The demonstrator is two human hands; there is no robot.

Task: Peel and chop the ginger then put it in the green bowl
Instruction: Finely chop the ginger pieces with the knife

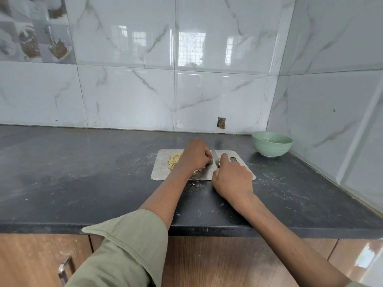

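A steel cutting board (163,172) lies on the dark counter. On its left part sits a pile of pale yellow chopped ginger (174,159). My left hand (194,155) is curled over the ginger at the board's middle; what its fingers hold is hidden. My right hand (232,177) grips a knife (215,157), whose blade points away from me right beside the left fingertips. The green bowl (272,143) stands at the back right, in the wall corner, apart from the board.
The black counter (83,172) is scuffed and dusty. Tiled walls close the back and the right side. Wooden cabinet doors with a metal handle (64,270) sit below the counter's front edge.
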